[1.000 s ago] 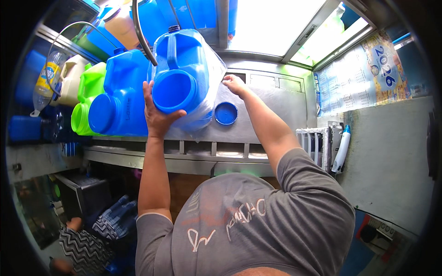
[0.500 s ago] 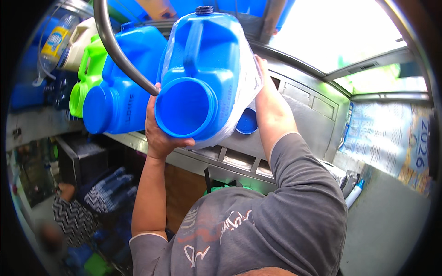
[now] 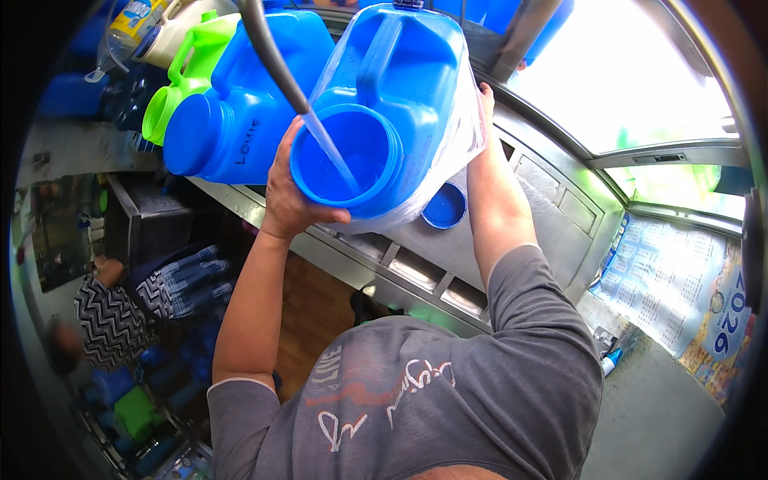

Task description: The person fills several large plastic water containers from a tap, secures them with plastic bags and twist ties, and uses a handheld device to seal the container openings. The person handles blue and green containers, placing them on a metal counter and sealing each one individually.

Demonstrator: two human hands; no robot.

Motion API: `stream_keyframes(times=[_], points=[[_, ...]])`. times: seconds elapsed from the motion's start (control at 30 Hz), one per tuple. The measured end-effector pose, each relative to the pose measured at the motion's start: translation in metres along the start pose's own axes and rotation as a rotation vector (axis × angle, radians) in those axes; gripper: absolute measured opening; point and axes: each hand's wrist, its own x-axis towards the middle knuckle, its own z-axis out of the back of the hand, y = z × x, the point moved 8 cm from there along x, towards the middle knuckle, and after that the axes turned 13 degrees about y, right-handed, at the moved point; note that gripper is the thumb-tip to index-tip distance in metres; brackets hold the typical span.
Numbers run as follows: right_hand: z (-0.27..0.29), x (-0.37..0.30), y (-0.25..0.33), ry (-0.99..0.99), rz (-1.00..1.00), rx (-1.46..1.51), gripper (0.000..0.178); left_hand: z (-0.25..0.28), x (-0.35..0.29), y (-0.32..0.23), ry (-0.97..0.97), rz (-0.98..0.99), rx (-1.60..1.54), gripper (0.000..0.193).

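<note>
Both my hands hold a large blue water container (image 3: 420, 72), tilted so its wide round mouth faces me. White plastic wrapping (image 3: 456, 144) covers its right side. My left hand (image 3: 290, 188) grips the rim at the lower left, thumb beneath the mouth. My right hand (image 3: 485, 104) presses against the far right side; most of its fingers are hidden. From a grey pipe (image 3: 276, 60), a clear stream of water (image 3: 332, 148) runs into the mouth. Below my right forearm, a round blue lid (image 3: 445, 206) lies on the metal counter (image 3: 524, 212).
To the left stand a blue capped container (image 3: 276, 88), a green jug (image 3: 200, 60) and a clear bottle (image 3: 128, 32). A bright window (image 3: 624, 72) and a wall calendar (image 3: 664, 272) are at right. A person in a zigzag-patterned top (image 3: 116, 320) is at lower left.
Water now runs from the pipe into the container's mouth; no stream showed before. The whole view has shifted, so the container, pipe and counter things appear further right.
</note>
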Motion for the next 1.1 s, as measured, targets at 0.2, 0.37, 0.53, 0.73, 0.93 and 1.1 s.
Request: stream_keyframes(times=[0.2, 0.37, 0.53, 0.73, 0.93, 1.1], points=[[-0.013, -0.011, 0.019, 0.050, 0.064, -0.036, 0.076, 0.001, 0.000, -0.003, -0.004, -0.009, 0.031, 0.136], [-0.030, -0.039, 0.047, 0.160, 0.142, -0.269, 0.071, 0.003, -0.001, -0.005, -0.030, -0.015, 0.013, 0.137], [-0.032, -0.054, 0.069, 0.240, 0.200, -0.426, 0.067, 0.002, -0.002, -0.001, -0.022, 0.068, -0.015, 0.138], [-0.016, -0.054, 0.069, 0.255, 0.196, -0.561, 0.062, 0.001, -0.001, -0.001, -0.011, 0.074, -0.039, 0.137], [-0.002, -0.051, 0.046, 0.205, 0.145, -0.632, 0.054, 0.000, -0.003, 0.001, -0.025, 0.082, -0.082, 0.137], [0.002, -0.047, 0.033, 0.211, 0.055, -0.681, 0.058, 0.002, -0.004, 0.003, -0.031, 0.091, -0.053, 0.138]])
